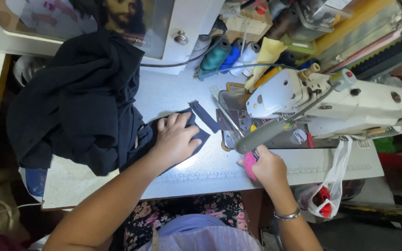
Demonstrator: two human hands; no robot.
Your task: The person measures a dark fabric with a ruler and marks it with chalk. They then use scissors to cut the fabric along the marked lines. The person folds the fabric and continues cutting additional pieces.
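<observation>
My left hand (175, 138) lies flat, fingers spread, on a dark navy fabric piece (201, 116) on the grey sewing table (210, 172). The strip's free end points toward the needle area of the white sewing machine (331, 100). The fabric runs left into a big heap of dark navy cloth (75, 102). My right hand (266, 167) is closed around a small pink object (249, 165), partly hidden in the fist, just under the machine's grey front arm (261, 135).
Thread spools (231, 55) in teal, blue and white stand behind the machine beside a yellow cloth (266, 53). A plastic bag (329, 195) with red items hangs off the table's right front edge. A white cabinet (182, 28) sits at the back.
</observation>
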